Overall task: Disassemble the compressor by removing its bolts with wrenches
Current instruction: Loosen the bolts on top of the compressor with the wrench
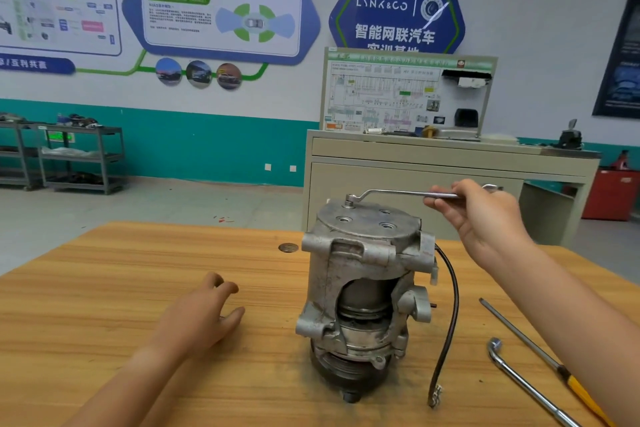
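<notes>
A grey metal compressor stands upright on the wooden table, pulley end down. A silver ring wrench sits with its ring end on a bolt at the back left of the compressor's top cover. My right hand grips the wrench's handle, to the right of and above the cover. Three bolt holes in the cover stand empty. My left hand hovers over the table left of the compressor, fingers loosely curled, holding nothing. A black cable hangs down the compressor's right side.
An L-shaped socket wrench and a long screwdriver with a yellow handle lie on the table at the right. A small round disc sits on the table behind the compressor. A beige cabinet stands beyond the table.
</notes>
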### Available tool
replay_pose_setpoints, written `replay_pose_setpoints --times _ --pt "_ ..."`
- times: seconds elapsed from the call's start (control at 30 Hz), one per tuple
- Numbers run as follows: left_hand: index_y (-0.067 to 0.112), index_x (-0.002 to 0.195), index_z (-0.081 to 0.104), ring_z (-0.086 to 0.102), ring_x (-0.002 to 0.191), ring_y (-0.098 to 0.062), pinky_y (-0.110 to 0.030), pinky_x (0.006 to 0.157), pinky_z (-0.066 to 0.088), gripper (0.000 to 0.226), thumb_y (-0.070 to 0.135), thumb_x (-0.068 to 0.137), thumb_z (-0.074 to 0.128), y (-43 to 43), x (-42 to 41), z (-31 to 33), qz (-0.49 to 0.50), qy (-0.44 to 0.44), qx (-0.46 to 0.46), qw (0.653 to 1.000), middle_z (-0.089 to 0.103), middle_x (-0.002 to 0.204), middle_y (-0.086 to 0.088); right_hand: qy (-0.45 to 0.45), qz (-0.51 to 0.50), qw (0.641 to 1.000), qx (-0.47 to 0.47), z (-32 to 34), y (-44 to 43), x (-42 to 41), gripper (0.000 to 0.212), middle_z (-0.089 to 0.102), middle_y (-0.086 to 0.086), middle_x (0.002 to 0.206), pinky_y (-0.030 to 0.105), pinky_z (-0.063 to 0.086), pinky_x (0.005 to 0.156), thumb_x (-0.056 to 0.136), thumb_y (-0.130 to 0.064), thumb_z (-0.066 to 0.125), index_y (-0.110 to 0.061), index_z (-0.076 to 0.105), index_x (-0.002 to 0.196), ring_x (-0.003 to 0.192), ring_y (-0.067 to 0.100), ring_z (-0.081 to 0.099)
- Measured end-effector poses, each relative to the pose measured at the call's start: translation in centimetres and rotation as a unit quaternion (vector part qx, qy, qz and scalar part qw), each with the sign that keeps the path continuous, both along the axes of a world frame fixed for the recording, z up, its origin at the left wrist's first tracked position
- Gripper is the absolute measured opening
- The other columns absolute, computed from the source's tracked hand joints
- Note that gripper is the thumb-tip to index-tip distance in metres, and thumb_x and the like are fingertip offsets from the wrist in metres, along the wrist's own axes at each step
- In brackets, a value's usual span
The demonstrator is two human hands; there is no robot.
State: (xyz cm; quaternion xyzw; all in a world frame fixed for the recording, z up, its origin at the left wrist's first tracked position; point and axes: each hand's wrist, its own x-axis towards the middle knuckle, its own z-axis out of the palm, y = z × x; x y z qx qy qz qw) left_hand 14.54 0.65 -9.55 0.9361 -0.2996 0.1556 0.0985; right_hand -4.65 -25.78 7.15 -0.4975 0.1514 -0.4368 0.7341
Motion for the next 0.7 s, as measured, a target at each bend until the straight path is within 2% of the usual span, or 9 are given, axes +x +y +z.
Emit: replay_pose_setpoints --times 0.1,0.2,0.3,0.43,0.5,0.57,0.6,0.63,0.7 --pt "0.026 0.120 0.057 0.059 0.079 -0.002 -0.017 0.064 0.041 0.034 0.042 0.091 0.053 -1.6 -2.2 2.3 -0.055 0.031 -0.209 0.976 0.050 0.114 0.013 0.002 -0.027 0.998 -0.055 0.6 0.7 -0.7 0.011 0.064 0.016 0.079 0.017 0.052 0.048 0.091 0.002 0.042 -0.001 0.046 0.082 0.052 0.019 0.067" --pt "0.035 0.112 0.056 0.056 0.095 0.005 -0.009 0.070 0.045 0.024 0.037 0.089 0.055 -3.9 -5.5 6.1 -0.161 0.125 -0.451 0.869 0.056 0.108 0.024 0.015 -0.034 0.995 -0.098 0.8 1.6 -0.8 0.015 0.066 0.012 0.075 0.015 0.052 0.047 0.091 0.001 0.041 -0.002 0.048 0.078 0.053 0.017 0.067" --pt "0.039 0.120 0.049 0.050 0.108 0.014 -0.011 0.085 0.045 0.043 0.059 0.082 0.051 -5.6 -8.8 9.3 -0.269 0.219 -0.522 0.779 0.052 0.117 0.030 0.016 -0.041 0.991 -0.126 0.7 2.3 -0.7 0.016 0.066 0.010 0.073 0.016 0.053 0.049 0.092 0.000 0.042 -0.003 0.050 0.078 0.055 0.017 0.068" --pt "0.052 0.115 0.040 0.038 0.105 0.028 0.003 0.076 0.037 0.054 0.075 0.067 0.044 -7.2 -10.8 9.8 -0.286 0.191 -0.473 0.811 0.041 0.115 0.040 -0.015 -0.055 0.992 -0.113 0.6 2.5 -0.7 0.015 0.066 0.010 0.074 0.016 0.051 0.049 0.092 0.002 0.041 -0.006 0.049 0.081 0.058 0.019 0.068" --pt "0.052 0.111 0.044 0.043 0.105 0.027 0.001 0.076 0.039 0.041 0.074 0.076 0.039 -7.4 -10.2 9.5 -0.288 0.222 -0.509 0.780 0.046 0.113 0.039 -0.029 -0.056 0.994 -0.086 0.4 2.3 -0.8 0.013 0.065 0.011 0.075 0.016 0.051 0.049 0.092 0.002 0.040 -0.004 0.048 0.083 0.057 0.019 0.067" --pt "0.046 0.112 0.050 0.050 0.109 0.015 -0.006 0.077 0.041 0.028 0.058 0.091 0.035 -7.6 -7.7 8.4 -0.248 0.230 -0.570 0.749 0.055 0.115 0.031 -0.034 -0.051 0.996 -0.062 0.2 2.0 -0.7 0.008 0.064 0.012 0.075 0.016 0.051 0.049 0.092 0.002 0.040 -0.002 0.047 0.090 0.056 0.019 0.067" --pt "0.039 0.118 0.051 0.050 0.112 0.007 -0.009 0.081 0.039 0.028 0.048 0.096 0.035 -7.7 -5.9 7.5 -0.207 0.203 -0.570 0.768 0.057 0.120 0.022 -0.029 -0.050 0.997 -0.058 0.2 1.9 -0.7 0.007 0.064 0.013 0.076 0.016 0.051 0.049 0.093 0.001 0.040 -0.001 0.047 0.094 0.056 0.019 0.066" --pt "0.030 0.127 0.050 0.047 0.117 0.001 -0.015 0.087 0.040 0.033 0.040 0.099 0.036 -7.7 -4.0 6.6 -0.160 0.172 -0.533 0.813 0.054 0.129 0.012 -0.023 -0.050 0.997 -0.060 0.2 1.9 -0.6 0.008 0.064 0.013 0.077 0.016 0.052 0.049 0.093 0.001 0.040 0.000 0.046 0.097 0.055 0.018 0.066" --pt "0.018 0.140 0.039 0.035 0.133 -0.012 -0.036 0.105 0.035 0.045 0.037 0.100 0.036 -7.4 0.2 4.1 -0.071 0.140 -0.361 0.919 0.038 0.148 -0.002 -0.016 -0.052 0.996 -0.063 0.1 1.9 -0.4 0.008 0.064 0.013 0.079 0.016 0.052 0.050 0.093 0.000 0.040 0.000 0.046 0.099 0.052 0.017 0.066"
